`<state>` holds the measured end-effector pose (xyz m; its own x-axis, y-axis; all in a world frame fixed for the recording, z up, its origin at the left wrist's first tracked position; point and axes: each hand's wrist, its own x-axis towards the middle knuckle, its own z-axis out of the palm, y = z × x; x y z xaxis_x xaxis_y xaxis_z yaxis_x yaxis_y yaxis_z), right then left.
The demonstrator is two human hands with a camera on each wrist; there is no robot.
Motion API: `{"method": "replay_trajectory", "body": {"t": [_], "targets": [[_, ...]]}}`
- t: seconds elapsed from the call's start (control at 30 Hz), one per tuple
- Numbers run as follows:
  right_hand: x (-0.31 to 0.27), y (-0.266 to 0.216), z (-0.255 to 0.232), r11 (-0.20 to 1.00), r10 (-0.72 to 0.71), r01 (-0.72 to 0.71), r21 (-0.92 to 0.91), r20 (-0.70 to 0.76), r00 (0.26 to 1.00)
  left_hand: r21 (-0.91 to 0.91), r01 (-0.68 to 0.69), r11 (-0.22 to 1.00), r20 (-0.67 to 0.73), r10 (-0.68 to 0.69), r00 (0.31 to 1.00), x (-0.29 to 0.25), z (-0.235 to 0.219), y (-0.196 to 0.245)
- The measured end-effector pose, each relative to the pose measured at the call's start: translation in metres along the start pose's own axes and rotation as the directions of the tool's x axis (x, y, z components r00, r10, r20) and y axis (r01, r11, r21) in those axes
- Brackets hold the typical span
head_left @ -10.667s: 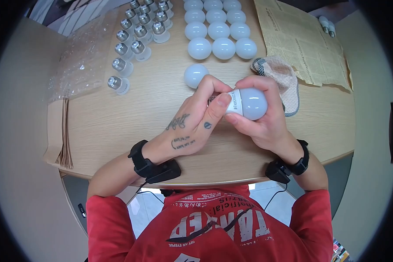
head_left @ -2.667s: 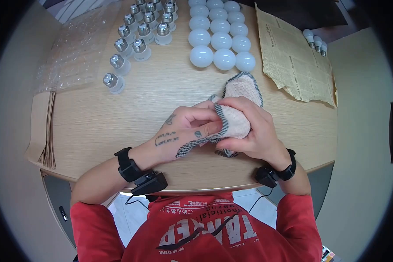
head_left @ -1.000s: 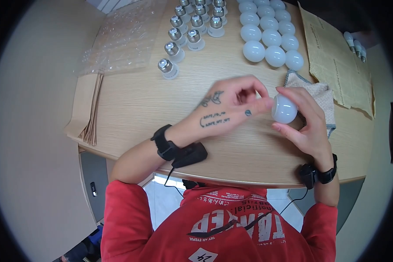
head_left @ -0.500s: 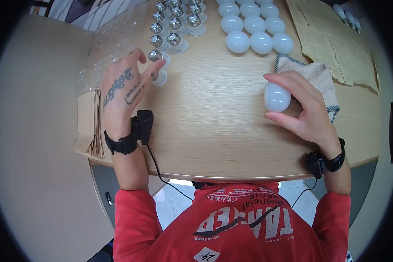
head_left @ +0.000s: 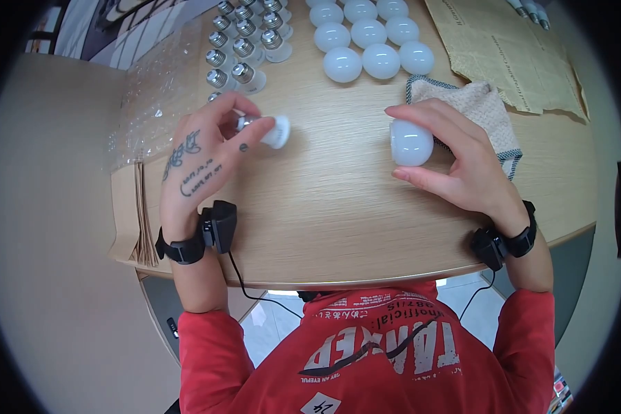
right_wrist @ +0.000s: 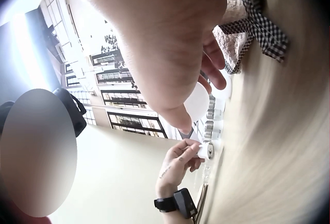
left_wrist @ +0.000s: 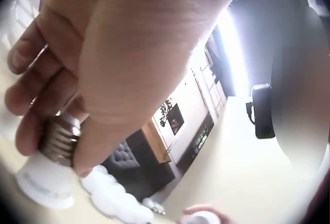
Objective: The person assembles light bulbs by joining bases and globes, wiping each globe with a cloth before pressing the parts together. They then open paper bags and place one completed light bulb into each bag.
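Head view — left hand point(head_left: 207, 155) grip pinches bulb base point(head_left: 265, 130); right hand point(head_left: 455, 159) clasps dome point(head_left: 410, 143).

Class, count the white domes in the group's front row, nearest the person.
3: left dome, middle dome, right dome, side by side just beyond the cloth; further rows behind run past the top edge.

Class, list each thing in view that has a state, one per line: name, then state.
Left hand: pinches bulb base.
Bulb base: held by its metal thread, off the table.
Right hand: holds white dome.
White dome: gripped, apart from base.
Cloth: lying crumpled on table.
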<state>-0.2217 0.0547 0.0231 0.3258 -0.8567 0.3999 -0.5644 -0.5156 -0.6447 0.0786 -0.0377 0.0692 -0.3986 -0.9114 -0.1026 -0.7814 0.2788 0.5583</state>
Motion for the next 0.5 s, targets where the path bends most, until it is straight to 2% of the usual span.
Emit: {"method": "replay_trajectory", "body": {"t": [0.1,0.2,0.3,0.5], "targets": [[0.0,-0.001,-0.001,1.0,0.009,-0.009,0.008,0.005,1.0,-0.362,-0.028,0.932,0.062,0.054,0.997,0.002,0.014,0.01],[0.0,-0.001,-0.002,0.999,0.025,-0.025,0.028,0.012,1.0,-0.625,-0.017,0.78,0.086,0.09,0.992,0.003,0.033,0.02],[-0.001,-0.001,-0.002,0.999,0.021,-0.021,0.031,-0.005,1.0,-0.72,0.076,0.69,0.165,0.064,0.984,0.003,0.045,0.026],[-0.001,-0.001,-0.002,0.999,0.009,-0.007,0.04,-0.046,0.999,-0.822,0.127,0.554,0.217,0.1,0.971,0.005,0.072,0.026]]}}
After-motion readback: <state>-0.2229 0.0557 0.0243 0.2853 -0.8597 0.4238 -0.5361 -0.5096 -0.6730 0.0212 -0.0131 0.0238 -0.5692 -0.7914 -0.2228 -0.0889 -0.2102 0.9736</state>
